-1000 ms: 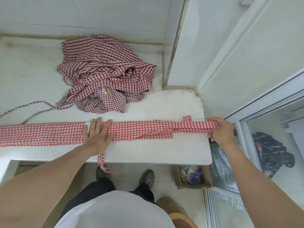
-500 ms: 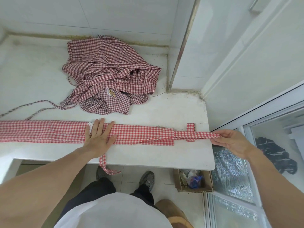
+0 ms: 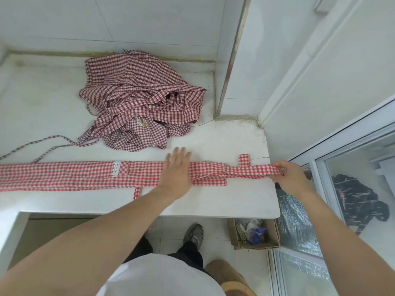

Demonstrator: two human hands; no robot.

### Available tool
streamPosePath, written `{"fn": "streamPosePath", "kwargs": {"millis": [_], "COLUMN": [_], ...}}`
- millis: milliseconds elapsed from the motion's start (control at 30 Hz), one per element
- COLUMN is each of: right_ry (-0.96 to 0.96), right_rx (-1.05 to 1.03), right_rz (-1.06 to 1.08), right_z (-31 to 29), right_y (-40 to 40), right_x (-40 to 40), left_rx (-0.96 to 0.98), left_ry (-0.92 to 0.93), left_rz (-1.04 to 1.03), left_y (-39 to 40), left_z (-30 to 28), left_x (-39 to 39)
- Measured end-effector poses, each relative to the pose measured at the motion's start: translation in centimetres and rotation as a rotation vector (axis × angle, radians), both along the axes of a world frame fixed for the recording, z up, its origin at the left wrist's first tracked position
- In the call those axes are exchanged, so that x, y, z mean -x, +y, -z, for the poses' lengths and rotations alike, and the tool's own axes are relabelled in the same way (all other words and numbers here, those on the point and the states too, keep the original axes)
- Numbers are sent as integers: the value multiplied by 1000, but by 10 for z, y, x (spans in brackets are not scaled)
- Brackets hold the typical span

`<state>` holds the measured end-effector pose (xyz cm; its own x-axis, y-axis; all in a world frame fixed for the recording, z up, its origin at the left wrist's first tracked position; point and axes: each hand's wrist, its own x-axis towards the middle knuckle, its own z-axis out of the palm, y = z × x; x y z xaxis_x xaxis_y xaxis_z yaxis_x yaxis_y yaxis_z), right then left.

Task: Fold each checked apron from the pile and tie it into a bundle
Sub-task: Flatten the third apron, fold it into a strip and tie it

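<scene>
A red checked apron (image 3: pixel 64 175), folded into a long narrow strip, lies along the front of the white counter (image 3: pixel 235 201). My left hand (image 3: pixel 176 169) presses flat on the strip right of its middle, fingers straight. At the counter's right edge my right hand (image 3: pixel 287 177) pinches the end of the apron's strap (image 3: pixel 254 170), which has a short tab sticking up. A pile of crumpled checked aprons (image 3: pixel 139 105) sits behind, near the wall. One thin tie hangs over the front edge.
Loose ties (image 3: pixel 42 144) trail left from the pile across the counter. A wall corner with a metal trim (image 3: pixel 230 60) stands behind the counter's right end. On the floor below sit a cardboard box (image 3: pixel 254 233) of scraps and my shoe (image 3: pixel 194 232). Glass panels are at the right.
My left hand has slid right along the folded strip, uncovering the lace trim. My right hand went from an open-fingered touch to pinching the strap end.
</scene>
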<state>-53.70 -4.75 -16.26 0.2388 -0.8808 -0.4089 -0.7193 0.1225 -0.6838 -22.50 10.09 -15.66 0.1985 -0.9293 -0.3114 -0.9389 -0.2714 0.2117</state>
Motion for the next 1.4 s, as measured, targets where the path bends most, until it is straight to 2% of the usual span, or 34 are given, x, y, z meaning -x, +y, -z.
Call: {"fn": "streamPosePath", "kwargs": {"millis": [67, 167, 267, 333, 400, 500, 667, 833, 933, 1000, 1067, 1167, 1233, 1400], "right_ry": [77, 43, 47, 70, 40, -85, -366, -614, -692, -685, -660, -596, -578, -580], "right_rx": [55, 59, 69, 41, -15, -108, -77, 10, 27, 23, 21, 49, 42, -30], "right_rz": [-60, 12, -9, -30, 35, 191, 445, 509, 447, 367, 315, 286, 285, 314], "right_z": [-2, -3, -5, -5, -7, -10, -32, -55, -64, -68, -69, -63, -59, -49], "right_y": [4, 9, 11, 10, 8, 9, 13, 25, 35, 45, 57, 68, 74, 92], "right_x": [-4, -5, -4, -3, -1, -2, -14, -57, -91, -114, -133, -150, -160, -175], "left_rx": [51, -82, -150, -176, -188, -163, -109, -114, -155, -159, -3, 226, 217, 190], "left_ry": [109, 110, 10, 20, 37, 59, 119, 100, 125, 245, 411, 788, 992, 1308], "left_rz": [131, 317, 371, 374, 377, 359, 335, 343, 314, 262, 157, -135, -289, -491], "left_y": [-4, -1, 1, 0, -2, -2, 0, 0, -4, -11, -16, -14, -8, 4], "left_z": [5, 24, 38, 37, 34, 33, 31, 33, 30, 24, 13, -7, -15, -20], "left_x": [27, 51, 52, 50, 51, 50, 51, 52, 54, 55, 57, 62, 60, 48]}}
